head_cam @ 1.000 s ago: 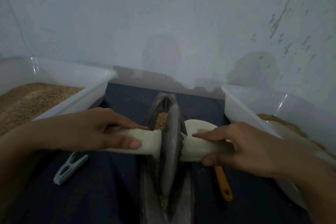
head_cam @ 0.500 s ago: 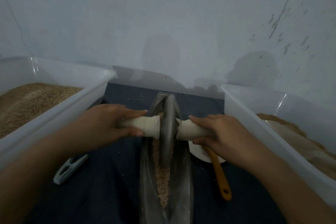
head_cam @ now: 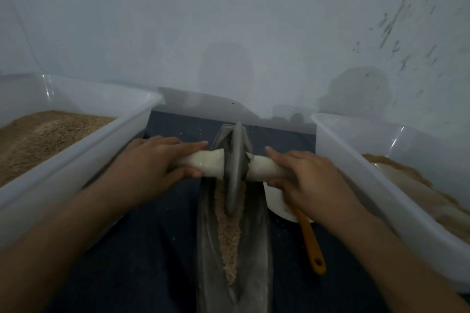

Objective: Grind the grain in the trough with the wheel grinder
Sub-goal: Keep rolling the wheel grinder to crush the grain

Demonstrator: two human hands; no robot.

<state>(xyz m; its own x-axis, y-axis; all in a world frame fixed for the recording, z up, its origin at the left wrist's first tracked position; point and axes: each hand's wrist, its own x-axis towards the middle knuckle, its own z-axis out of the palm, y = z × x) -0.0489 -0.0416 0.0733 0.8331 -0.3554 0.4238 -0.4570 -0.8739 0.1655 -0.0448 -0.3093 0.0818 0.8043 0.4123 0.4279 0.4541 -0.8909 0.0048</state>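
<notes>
A grey boat-shaped trough [head_cam: 255, 249] lies lengthwise on the dark mat, with a strip of brownish grain [head_cam: 229, 236] along its groove. The grey wheel grinder [head_cam: 235, 168] stands upright at the trough's far end, on a white cloth-wrapped axle. My left hand [head_cam: 155, 162] grips the axle's left handle [head_cam: 206, 164]. My right hand [head_cam: 302, 173] grips the right handle [head_cam: 264, 169], fingers over the top and thumb beneath.
A clear tub of brown grain [head_cam: 76, 150] stands at the left. Another clear tub [head_cam: 381, 173] with ground brown meal stands at the right. A white dish [head_cam: 277, 201] and an orange-handled tool [head_cam: 311, 244] lie between trough and right tub. A pale wall rises close behind.
Both hands have pushed the wheel away from me along the trough, from its middle to the far end. The ground grain in the near part of the groove now shows.
</notes>
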